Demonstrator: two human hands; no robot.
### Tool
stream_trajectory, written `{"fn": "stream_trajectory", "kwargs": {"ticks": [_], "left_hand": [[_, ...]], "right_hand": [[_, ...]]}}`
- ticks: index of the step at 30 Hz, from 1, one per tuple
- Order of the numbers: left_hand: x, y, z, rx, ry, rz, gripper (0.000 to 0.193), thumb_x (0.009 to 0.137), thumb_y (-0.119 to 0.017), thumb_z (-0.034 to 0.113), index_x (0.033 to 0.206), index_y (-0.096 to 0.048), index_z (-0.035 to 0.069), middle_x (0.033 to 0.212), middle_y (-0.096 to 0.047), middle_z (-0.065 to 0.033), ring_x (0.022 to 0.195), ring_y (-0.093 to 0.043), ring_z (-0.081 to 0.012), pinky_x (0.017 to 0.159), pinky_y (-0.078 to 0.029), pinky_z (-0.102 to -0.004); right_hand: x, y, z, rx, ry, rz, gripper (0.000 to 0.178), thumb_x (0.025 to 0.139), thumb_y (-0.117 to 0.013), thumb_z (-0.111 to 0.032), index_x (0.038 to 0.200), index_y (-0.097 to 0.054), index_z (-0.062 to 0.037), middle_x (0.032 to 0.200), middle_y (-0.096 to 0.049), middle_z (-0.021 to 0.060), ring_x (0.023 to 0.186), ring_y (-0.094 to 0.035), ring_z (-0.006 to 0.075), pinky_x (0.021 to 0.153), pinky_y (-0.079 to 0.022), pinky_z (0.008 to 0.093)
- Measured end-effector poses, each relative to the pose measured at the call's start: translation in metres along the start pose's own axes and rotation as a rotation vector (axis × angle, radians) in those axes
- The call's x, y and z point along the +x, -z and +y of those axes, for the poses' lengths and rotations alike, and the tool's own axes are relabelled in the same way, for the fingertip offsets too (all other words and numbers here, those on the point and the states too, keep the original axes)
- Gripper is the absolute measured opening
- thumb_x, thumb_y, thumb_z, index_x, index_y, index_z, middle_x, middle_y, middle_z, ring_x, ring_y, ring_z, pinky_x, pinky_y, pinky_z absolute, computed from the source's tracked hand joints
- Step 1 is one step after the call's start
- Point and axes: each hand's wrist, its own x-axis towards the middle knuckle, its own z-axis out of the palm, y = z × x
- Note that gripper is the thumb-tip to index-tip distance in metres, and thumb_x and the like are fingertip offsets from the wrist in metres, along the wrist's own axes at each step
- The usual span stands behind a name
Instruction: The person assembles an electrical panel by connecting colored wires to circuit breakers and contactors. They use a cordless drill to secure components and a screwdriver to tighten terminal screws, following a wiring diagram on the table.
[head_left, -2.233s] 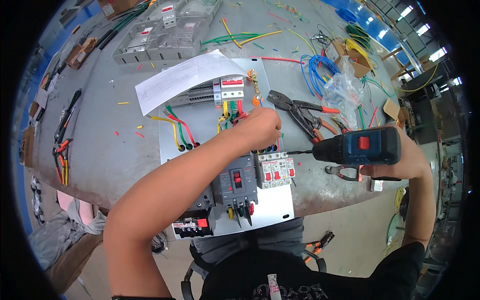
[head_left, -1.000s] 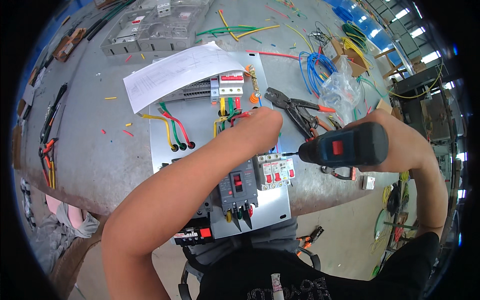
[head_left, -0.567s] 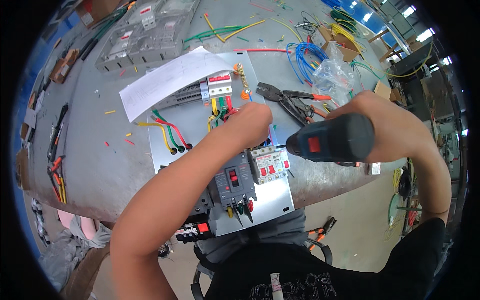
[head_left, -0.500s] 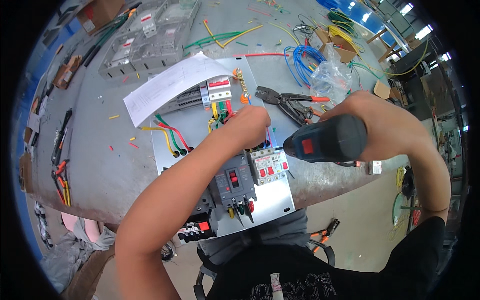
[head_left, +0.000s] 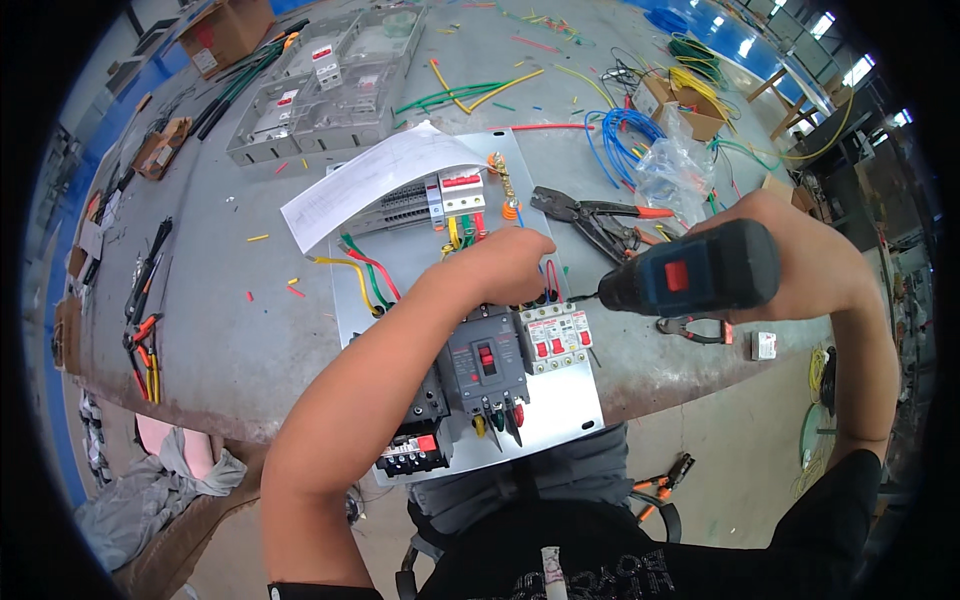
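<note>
My right hand grips a dark cordless drill. Its thin bit points left, its tip by the upper right corner of a white small circuit breaker with red switches. Over that breaker's top edge, my left hand is closed with fingers curled down; what they hold is hidden. Red and blue wires come out beside its fingertips. A grey moulded-case breaker sits just left of the white one. Both are on a metal mounting plate, partly covered by my left forearm.
A paper sheet lies over the plate's far part, by a three-pole breaker. Crimping pliers rest right of the plate, near blue wire coils and a plastic bag. Clear plastic boxes stand far left.
The whole view has shifted, so things appear farther right and slightly lower. The drill has drawn back a little to the right, and more of its bit shows. My left hand stays over the wires.
</note>
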Motion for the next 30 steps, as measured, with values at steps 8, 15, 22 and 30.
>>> {"fn": "stream_trajectory", "kwargs": {"ticks": [8, 15, 22, 30], "left_hand": [[0.013, -0.009, -0.008, 0.029, 0.111, 0.029, 0.017, 0.087, -0.075, 0.013, 0.097, -0.079, 0.000, 0.093, -0.073, -0.0242, 0.091, -0.071, -0.0421, 0.085, -0.056, -0.0486], [0.019, -0.018, -0.013, 0.053, 0.066, 0.044, 0.016, 0.084, -0.074, 0.007, 0.096, -0.080, 0.000, 0.091, -0.073, -0.0260, 0.090, -0.072, -0.0429, 0.084, -0.058, -0.0484], [0.012, -0.012, 0.002, -0.001, 0.121, 0.043, 0.027, 0.081, -0.066, -0.004, 0.104, -0.080, -0.001, 0.098, -0.074, -0.0283, 0.097, -0.073, -0.0444, 0.090, -0.059, -0.0491], [0.012, -0.012, -0.003, 0.044, 0.034, 0.077, 0.020, 0.081, -0.069, -0.001, 0.098, -0.080, -0.001, 0.092, -0.074, -0.0268, 0.093, -0.073, -0.0431, 0.087, -0.059, -0.0471]], "right_hand": [[0.022, -0.007, -0.011, -0.030, -0.112, -0.137, 0.064, 0.056, -0.090, -0.012, 0.117, -0.076, -0.0018, 0.100, -0.077, 0.0174, 0.090, -0.075, 0.0347, 0.086, -0.059, 0.0399], [0.039, -0.009, -0.021, 0.012, -0.061, -0.105, 0.037, 0.071, -0.084, -0.011, 0.105, -0.075, -0.0008, 0.091, -0.075, 0.0205, 0.087, -0.073, 0.0382, 0.079, -0.057, 0.0409], [0.052, -0.006, -0.020, -0.036, -0.173, -0.199, 0.042, 0.070, -0.085, -0.012, 0.110, -0.076, -0.0048, 0.100, -0.075, 0.0202, 0.095, -0.073, 0.0385, 0.082, -0.058, 0.0417], [0.052, -0.009, -0.015, -0.075, -0.167, -0.194, 0.043, 0.066, -0.088, -0.014, 0.106, -0.075, -0.0053, 0.099, -0.073, 0.0180, 0.095, -0.072, 0.0373, 0.083, -0.058, 0.0416]]}}
